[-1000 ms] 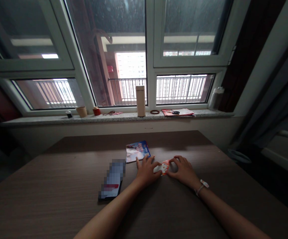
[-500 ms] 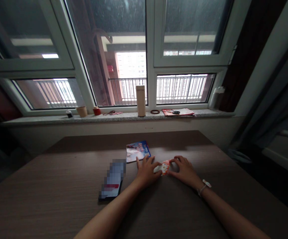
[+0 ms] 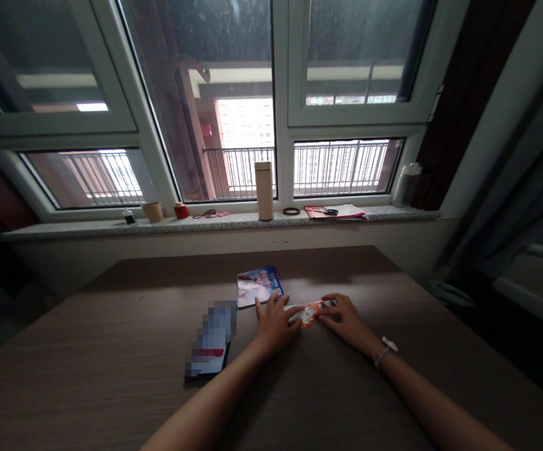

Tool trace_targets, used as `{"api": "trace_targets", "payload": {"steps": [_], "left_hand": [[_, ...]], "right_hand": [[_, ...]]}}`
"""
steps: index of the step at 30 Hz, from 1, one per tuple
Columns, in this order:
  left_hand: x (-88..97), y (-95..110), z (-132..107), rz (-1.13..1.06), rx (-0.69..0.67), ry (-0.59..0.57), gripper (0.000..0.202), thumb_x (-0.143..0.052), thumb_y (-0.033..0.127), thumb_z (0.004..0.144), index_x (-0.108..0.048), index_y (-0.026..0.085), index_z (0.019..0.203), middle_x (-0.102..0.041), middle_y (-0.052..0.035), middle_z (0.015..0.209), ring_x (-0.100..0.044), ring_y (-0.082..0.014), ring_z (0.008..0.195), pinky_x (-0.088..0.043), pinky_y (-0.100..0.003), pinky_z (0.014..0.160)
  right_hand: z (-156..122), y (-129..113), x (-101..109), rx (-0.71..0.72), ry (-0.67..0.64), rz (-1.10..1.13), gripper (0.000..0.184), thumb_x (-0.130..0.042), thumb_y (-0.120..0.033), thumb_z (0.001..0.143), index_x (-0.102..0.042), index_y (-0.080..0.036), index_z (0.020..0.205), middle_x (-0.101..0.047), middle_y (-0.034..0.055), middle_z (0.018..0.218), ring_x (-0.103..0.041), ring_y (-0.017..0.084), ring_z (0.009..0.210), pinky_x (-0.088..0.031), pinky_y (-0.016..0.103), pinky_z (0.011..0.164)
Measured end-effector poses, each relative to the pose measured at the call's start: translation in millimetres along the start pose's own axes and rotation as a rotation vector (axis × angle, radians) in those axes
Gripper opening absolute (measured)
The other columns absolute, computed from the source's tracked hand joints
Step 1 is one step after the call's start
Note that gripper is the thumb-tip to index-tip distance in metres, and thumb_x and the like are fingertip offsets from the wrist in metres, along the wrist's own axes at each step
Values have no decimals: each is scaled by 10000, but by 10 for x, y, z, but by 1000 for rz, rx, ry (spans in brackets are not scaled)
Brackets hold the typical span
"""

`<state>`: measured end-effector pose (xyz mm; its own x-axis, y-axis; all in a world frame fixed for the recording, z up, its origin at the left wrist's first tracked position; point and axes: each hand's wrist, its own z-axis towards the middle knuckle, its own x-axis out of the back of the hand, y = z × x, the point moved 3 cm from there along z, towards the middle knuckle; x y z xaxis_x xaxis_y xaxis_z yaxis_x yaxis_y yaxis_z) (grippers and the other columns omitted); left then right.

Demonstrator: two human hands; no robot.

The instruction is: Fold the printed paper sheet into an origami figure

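"How many hands do you see?"

"Two. The left hand (image 3: pixel 275 322) lies spread, thumb and forefinger on the left part of a piece of paper (image 3: pixel 307 316). Whether they pinch it or only press, I cannot tell. The right hand (image 3: pixel 346 319) pinches the paper's right end between thumb and finger."

"And that paper, just one?"

"One, orange and white, between the two hands, low over the table (image 3: pixel 111 338) or on it; I can't say which."

"What else is on the table?"

"Two things: one booklet (image 3: pixel 256 287), just beyond the left hand's fingers, and one phone (image 3: pixel 211 341), its screen blurred out, by the left forearm."

"Any jewellery?"

"One bracelet (image 3: pixel 384 352), on the right wrist."

"Count the windowsill (image 3: pixel 233 224) for me."

"One tall beige flask (image 3: pixel 264 191), one brown cup (image 3: pixel 153 213), one red jar (image 3: pixel 181 211) and one dark beaded ring (image 3: pixel 291 212). Right of the ring, one pair of scissors (image 3: pixel 330 212) rests on some red and white sheets (image 3: pixel 349 212); how many sheets, I cannot tell."
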<state>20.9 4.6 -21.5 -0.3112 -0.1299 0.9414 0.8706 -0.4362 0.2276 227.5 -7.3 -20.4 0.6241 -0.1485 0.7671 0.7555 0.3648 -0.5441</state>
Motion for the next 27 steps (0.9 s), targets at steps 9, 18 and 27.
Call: {"api": "trace_targets", "payload": {"steps": [9,18,27], "left_hand": [[-5,-3,17,9,12,-26,372,-532,557,874,-562,494,1239,-424,-7,1453,-257,-353,1369,33,-756,1023],[-26,8,14,35,-37,27,359,-550,532,873,-578,472,1226,-419,-1,1461,-275,-344,1358,12,-745,1037],[3,11,10,25,-19,-7,367,-554,534,870,-570,476,1232,-417,4,1461,-244,-345,1373,47,-750,1027]], "right_hand": [[-7,-29,0,12,-37,10,133,-643,-319,821,-759,-340,882,-549,38,1221,-405,231,1204,-299,398,1077],[27,40,-36,-99,12,-1,157,-626,-353,817,-762,-295,869,-546,54,1230,-411,242,1207,-325,402,1067],[36,29,11,-216,95,-142,208,-578,-388,842,-760,-325,921,-539,51,1250,-349,286,1279,-257,477,1098]]}}
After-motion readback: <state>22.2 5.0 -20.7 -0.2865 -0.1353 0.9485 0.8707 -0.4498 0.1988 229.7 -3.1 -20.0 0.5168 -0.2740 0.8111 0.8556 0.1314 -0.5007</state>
